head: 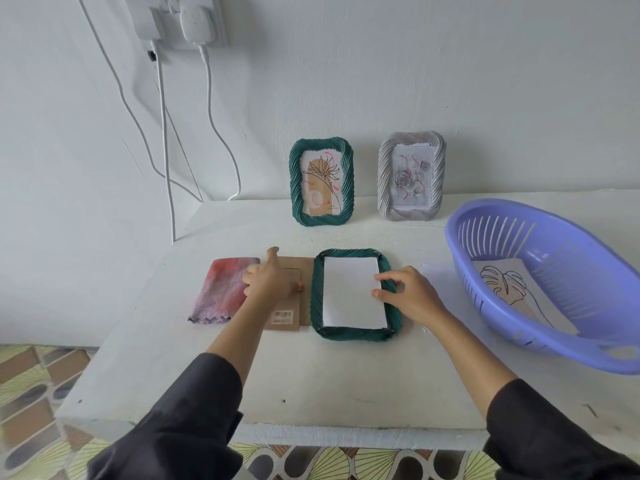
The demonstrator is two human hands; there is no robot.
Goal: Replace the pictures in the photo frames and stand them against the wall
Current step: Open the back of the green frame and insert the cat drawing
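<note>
White table (pixel 311 375): purple basket (pixel 588 306) at right. Green frame (pixel 353 336) lies face down at centre, white sheet (pixel 349 292) inside (right hand (pixel 412 296) presses it, fingers relaxed). Left hand (pixel 273 278) rests on backing board (pixel 305 306); grasp indeterminate.

Looks like a room in a home. Shown by a white painted wall (pixel 450 64) with a white wall socket (pixel 173 15) and trailing white cables (pixel 166 150), patterned yellow-and-brown floor covering (pixel 31 382), a white-painted table (pixel 311 382), a lilac slotted plastic basket (pixel 571 271), and 2 ornaments: a dark green rope-edged photo frame (pixel 294 174), a pale grey rope-edged photo frame (pixel 382 174).
</note>
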